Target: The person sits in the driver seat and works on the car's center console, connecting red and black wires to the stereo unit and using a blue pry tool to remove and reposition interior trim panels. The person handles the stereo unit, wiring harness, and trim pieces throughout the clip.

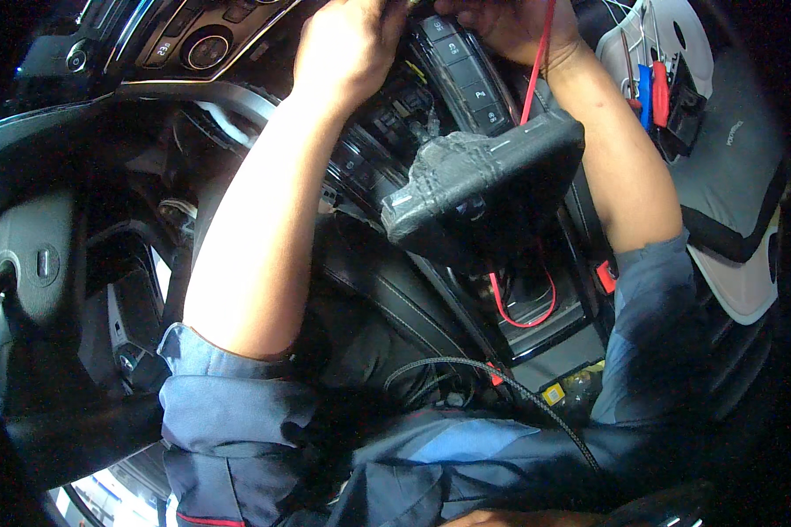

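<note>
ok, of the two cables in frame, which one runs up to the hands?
The red wire: it rises past the right hand. The black braided cable stays low, arcing over the blue sleeve.

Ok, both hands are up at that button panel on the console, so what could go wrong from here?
The red wire runs across the right hand, so a pull could snag or strain it. The loose black trim piece lies tilted on the console between the forearms and might slide off. The left hand covers the button panel, so fingers could get pinched.
</note>
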`<state>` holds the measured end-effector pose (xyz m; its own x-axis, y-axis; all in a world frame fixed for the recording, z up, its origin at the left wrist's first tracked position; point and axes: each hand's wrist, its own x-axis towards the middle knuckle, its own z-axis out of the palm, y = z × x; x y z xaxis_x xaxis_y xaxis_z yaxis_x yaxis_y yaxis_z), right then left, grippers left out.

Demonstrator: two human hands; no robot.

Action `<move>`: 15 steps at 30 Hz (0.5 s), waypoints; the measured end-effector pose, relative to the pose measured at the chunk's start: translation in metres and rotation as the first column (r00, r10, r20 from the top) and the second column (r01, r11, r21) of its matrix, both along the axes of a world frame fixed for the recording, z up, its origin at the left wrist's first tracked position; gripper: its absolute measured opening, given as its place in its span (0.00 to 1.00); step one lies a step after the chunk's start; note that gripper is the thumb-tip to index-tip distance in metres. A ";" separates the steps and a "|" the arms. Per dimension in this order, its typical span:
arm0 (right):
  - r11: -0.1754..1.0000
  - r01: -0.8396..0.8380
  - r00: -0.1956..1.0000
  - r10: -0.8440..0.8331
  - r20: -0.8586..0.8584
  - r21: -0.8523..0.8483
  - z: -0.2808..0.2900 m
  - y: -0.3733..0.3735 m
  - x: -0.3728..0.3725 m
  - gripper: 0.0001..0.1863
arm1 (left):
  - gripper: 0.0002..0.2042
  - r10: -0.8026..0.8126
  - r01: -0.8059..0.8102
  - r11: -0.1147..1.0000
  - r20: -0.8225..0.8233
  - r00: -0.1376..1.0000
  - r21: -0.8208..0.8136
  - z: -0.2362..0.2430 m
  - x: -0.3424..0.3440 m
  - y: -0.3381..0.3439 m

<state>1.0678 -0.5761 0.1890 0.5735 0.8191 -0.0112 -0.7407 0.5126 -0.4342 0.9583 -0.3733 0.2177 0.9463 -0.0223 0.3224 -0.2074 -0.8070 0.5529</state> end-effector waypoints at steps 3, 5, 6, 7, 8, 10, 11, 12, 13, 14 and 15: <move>1.000 -0.009 1.000 0.009 -0.003 -0.011 0.001 -0.001 0.000 0.29 | 0.14 -0.022 0.021 1.000 0.081 0.996 0.009 -0.002 -0.002 0.000; 1.000 -0.008 1.000 0.008 0.004 -0.001 0.001 -0.002 0.000 0.29 | 0.14 0.001 -0.002 1.000 0.052 0.999 0.023 -0.004 -0.003 -0.001; 0.999 -0.017 1.000 0.017 0.021 0.035 0.001 -0.001 0.000 0.29 | 0.14 0.013 -0.015 0.999 0.036 0.999 0.031 -0.005 -0.004 -0.001; 0.997 -0.028 0.999 0.025 0.037 0.071 0.001 -0.001 0.000 0.30 | 0.14 0.006 -0.008 0.999 0.054 0.998 0.033 -0.005 -0.004 -0.001; 0.997 -0.030 0.999 0.027 0.047 0.070 0.001 -0.001 0.000 0.30 | 0.15 -0.001 -0.002 0.999 0.072 0.997 0.035 -0.005 -0.005 -0.001; 0.997 -0.033 0.997 0.028 0.072 0.068 0.001 0.000 0.000 0.30 | 0.16 -0.010 0.007 1.000 0.102 0.995 0.029 -0.005 -0.006 -0.002; 0.996 -0.035 0.997 0.029 0.074 0.081 0.002 0.001 0.000 0.29 | 0.16 -0.011 0.009 1.000 0.110 0.994 0.020 -0.005 -0.006 -0.002; 0.995 -0.037 0.997 0.030 0.074 0.092 0.002 0.001 0.000 0.29 | 0.16 -0.012 0.011 1.000 0.117 0.993 0.009 -0.005 -0.006 -0.003; 0.994 -0.039 0.997 0.031 0.075 0.103 0.003 0.002 0.000 0.29 | 0.17 -0.016 0.015 1.000 0.130 0.991 0.007 -0.005 -0.006 -0.004; 0.998 0.005 1.000 -0.005 0.004 0.055 0.003 0.003 -0.001 0.28 | 0.17 -0.019 0.018 1.000 0.144 0.989 0.004 -0.005 -0.007 -0.005; 0.999 0.045 0.997 -0.045 -0.064 0.004 0.003 0.004 -0.001 0.28 | 0.18 -0.022 0.022 1.000 0.158 0.987 0.002 -0.005 -0.006 -0.005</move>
<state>1.0669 -0.5718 0.1917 0.6083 0.7925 -0.0445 -0.7428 0.5486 -0.3838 0.9521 -0.3783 0.2125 0.8828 -0.0428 0.4677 -0.3099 -0.8014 0.5116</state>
